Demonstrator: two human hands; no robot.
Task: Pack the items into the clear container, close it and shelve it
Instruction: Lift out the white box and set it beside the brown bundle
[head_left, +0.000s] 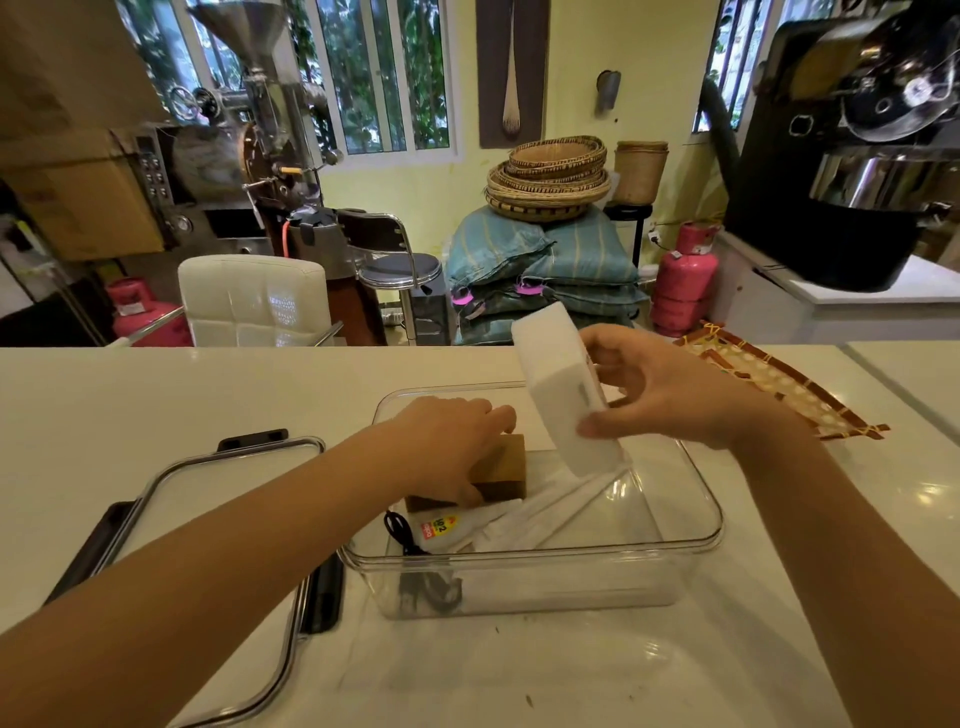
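On the white glossy surface (208, 395) stands the clear rectangular plastic container (696, 525), its lid (208, 499) beside it. The right hand (670, 395) grips a tilted white box (566, 389) over it; the left hand (447, 447) clasps a half-hidden brown block (501, 467) inside. Black cable (402, 535), white packets (524, 519) indistinct.

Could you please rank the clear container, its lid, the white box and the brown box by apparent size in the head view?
1. Clear container and lid: alike, lid cropped, unranked.
2. White box.
3. Brown box, partly covered by the left hand.
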